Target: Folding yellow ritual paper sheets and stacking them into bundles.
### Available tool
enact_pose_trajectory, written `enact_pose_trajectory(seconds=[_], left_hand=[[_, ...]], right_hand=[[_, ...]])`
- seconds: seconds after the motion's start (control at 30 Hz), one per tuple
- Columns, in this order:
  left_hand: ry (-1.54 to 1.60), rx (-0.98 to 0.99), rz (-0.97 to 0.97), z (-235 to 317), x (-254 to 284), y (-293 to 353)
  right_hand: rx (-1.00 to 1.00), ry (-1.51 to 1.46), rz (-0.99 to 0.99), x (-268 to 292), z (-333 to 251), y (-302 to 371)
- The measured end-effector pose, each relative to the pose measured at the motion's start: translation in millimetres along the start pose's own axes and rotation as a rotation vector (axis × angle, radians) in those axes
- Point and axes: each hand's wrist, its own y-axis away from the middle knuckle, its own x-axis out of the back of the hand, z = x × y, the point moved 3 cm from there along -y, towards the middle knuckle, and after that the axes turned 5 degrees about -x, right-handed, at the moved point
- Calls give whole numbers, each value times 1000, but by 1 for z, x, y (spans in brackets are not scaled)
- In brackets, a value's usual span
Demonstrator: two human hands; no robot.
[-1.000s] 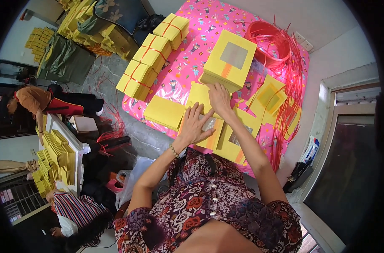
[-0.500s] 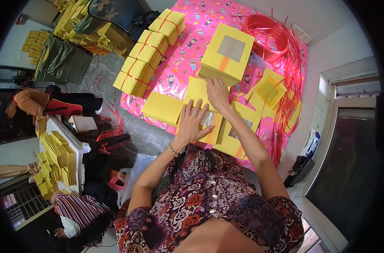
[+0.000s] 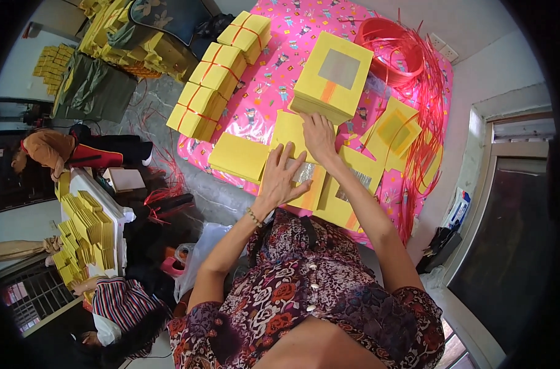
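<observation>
My left hand (image 3: 282, 179) lies with its fingers spread on a yellow paper envelope (image 3: 308, 197) that has a shiny window and an orange band. Just beyond it, my right hand (image 3: 319, 136) rests palm down on the yellow paper (image 3: 285, 128), its fingertips near the foot of a tall stack of yellow windowed envelopes (image 3: 312, 74). What lies under those fingertips is hidden. A low pile of yellow paper (image 3: 240, 157) sits left of my left hand. More windowed envelopes (image 3: 341, 212) lie right of my hands, partly under my right forearm.
Red-tied yellow bundles (image 3: 197, 111) line the left side of the pink patterned table cover (image 3: 268, 95). A coil of red strapping (image 3: 369, 37) with trailing strands lies at right. Two people work at left beside a white table (image 3: 111, 221) stacked with yellow paper. A door (image 3: 501, 227) is at right.
My hands keep almost the same place on the yellow paper. At lower left, the person in stripes has moved an arm up to the yellow stacks. The whole view has shifted slightly.
</observation>
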Motion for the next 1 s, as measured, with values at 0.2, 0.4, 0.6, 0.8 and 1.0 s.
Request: enact_pose_trajectory(seconds=[0.2,0.4,0.6,0.8,1.0], left_hand=[[17,15,3,0,1,2],[-2,11,6,0,0,3],[-28,-2,20,-4,-2,2],[0,-9,32,-4,-2,2],[8,-15,28,-6,-3,5]], right_hand=[[4,2,14,0,-2,2],[21,-9,44,-2,-2,3],[63,-85,108,12,-2,2],[146,-123,-5,41,-3,61],[179,-67,-281,43,3,110]])
